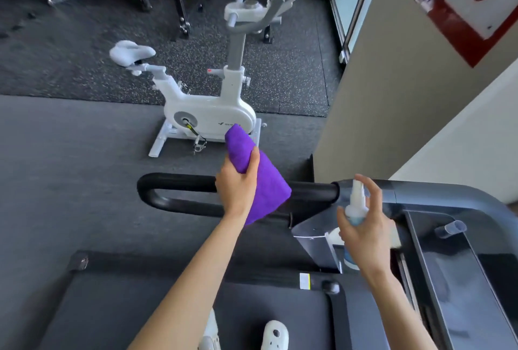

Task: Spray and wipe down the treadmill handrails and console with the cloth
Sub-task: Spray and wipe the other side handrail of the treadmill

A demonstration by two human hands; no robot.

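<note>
Holding pale-blue-liquid spray bottle [355,211] in right hand [364,240], cloth [263,178] in left hand [238,184].

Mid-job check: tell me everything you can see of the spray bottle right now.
The spray bottle is small, clear plastic, with a white pump nozzle on top and pale blue liquid inside. The right hand holds it upright, fingers wrapped around its body and the index finger raised above the nozzle. It sits in the air beside the black handrail, near the edge of the console. Its lower part is hidden by the hand.
</note>
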